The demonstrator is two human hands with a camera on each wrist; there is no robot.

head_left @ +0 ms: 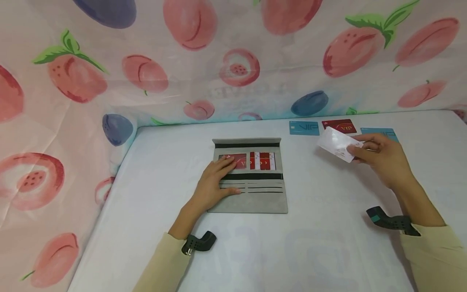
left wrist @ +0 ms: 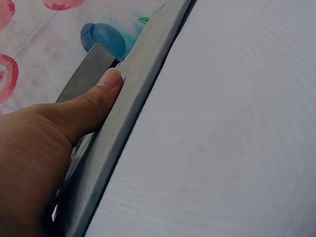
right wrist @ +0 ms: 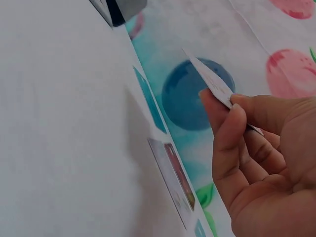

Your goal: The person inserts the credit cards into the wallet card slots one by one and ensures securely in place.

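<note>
A grey wallet (head_left: 255, 202) lies unfolded on the white table, with black bands and several card slots across it. Its upper panel holds a red VIP card (head_left: 240, 161) and, to the right, a red and white striped card (head_left: 262, 161). My left hand (head_left: 213, 180) rests on the wallet's left side with fingers extended, partly covering the red card. In the left wrist view, the thumb (left wrist: 94, 106) lies on the wallet near its edge. Off to the right, my right hand (head_left: 381, 156) pinches a white card (head_left: 337, 142) between thumb and fingers, raised above the table.
Along the table's back edge lie a blue VIP card (head_left: 304, 128), a red VIP card (head_left: 341, 125) and another blue card (head_left: 379, 132), partly behind the right hand. A fruit-patterned cloth (head_left: 153, 73) rises behind the table. Each wrist wears a black strap (head_left: 198, 242).
</note>
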